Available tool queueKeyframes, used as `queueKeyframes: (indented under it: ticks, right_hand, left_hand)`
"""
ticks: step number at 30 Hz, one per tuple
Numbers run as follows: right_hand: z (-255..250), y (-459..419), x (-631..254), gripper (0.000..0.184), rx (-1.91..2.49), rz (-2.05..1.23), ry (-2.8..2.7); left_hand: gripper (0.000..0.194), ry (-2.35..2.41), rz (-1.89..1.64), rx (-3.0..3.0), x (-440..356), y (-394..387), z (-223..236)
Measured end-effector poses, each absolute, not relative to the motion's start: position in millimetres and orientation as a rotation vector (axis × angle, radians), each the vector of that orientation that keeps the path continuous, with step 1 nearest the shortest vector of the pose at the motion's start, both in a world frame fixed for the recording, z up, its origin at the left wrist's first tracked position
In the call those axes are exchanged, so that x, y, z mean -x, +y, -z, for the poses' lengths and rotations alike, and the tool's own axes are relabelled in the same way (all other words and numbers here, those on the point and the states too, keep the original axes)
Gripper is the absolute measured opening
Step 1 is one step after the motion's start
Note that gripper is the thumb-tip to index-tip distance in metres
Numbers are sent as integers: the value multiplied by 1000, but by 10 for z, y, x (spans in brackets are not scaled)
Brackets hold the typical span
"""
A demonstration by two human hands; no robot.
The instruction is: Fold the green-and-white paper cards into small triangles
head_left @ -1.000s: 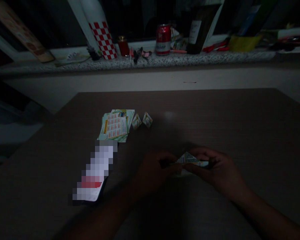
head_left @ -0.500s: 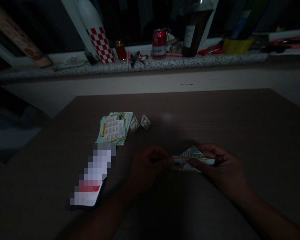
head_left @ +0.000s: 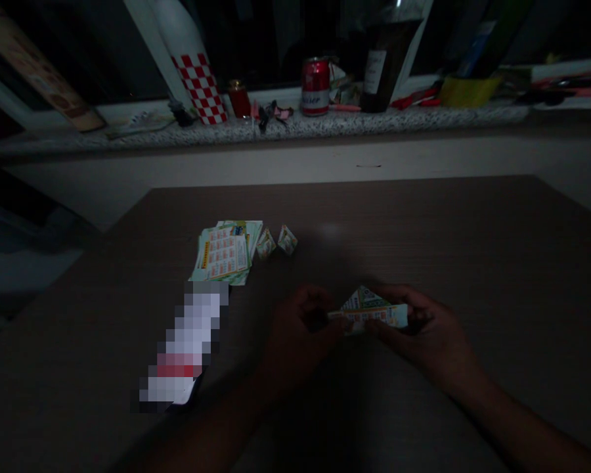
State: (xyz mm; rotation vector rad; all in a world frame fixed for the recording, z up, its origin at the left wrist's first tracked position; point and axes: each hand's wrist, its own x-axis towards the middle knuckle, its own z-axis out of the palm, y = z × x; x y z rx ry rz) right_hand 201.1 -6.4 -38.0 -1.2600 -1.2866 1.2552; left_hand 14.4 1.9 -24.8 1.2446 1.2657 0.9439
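A small printed paper, partly folded into a triangle [head_left: 369, 310], is held just above the dark wooden table [head_left: 423, 230]. My left hand [head_left: 298, 335] pinches its left end with closed fingers. My right hand [head_left: 426, 332] grips its right side, fingers curled round it. To the upper left lies a stack of printed paper sheets [head_left: 224, 253]. Two small folded paper pieces [head_left: 276, 241] sit just right of that stack.
A phone with a lit, blurred screen [head_left: 184, 345] lies on the table left of my left hand. On the stone ledge [head_left: 276, 128] behind stand a red can [head_left: 315, 85], a red-and-white checked object [head_left: 199, 85], a dark bottle [head_left: 381, 62] and clutter. The room is dim.
Both hands have shifted a little while working the paper; its right flap opened out wider half a second ago and is now drawn in again. The view moved slightly.
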Motion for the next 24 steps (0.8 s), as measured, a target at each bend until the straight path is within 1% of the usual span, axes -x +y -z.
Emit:
queueKeyframes:
  ticks: [7,14,18,20,22,24]
  right_hand:
    - [355,-88,-1945,28,1208,-1103,-1458]
    - [351,-123,-1932,28,1183,-1062,-1515]
    - [327,-128,-1928,17,1243,-972,-1528]
    - [313,-123,-1943,15,1279,-932,-1515]
    - [299,-115,-1963,16,1312,-925,-1497]
    - [285,-107,-1982,17,1335,-971,-1465]
  left_hand:
    - [25,1251,-948,-1395,-269,-45,283]
    - [26,1277,-953,-1476,-297,-53,209]
    - [27,1289,-932,-1473,-265,-51,211]
    - [26,1279,-936,-1456,-238,-41,212]
    - [29,1258,-930,-1411,-208,-26,203]
    - [36,1233,-884,-1358,-178,-10,187]
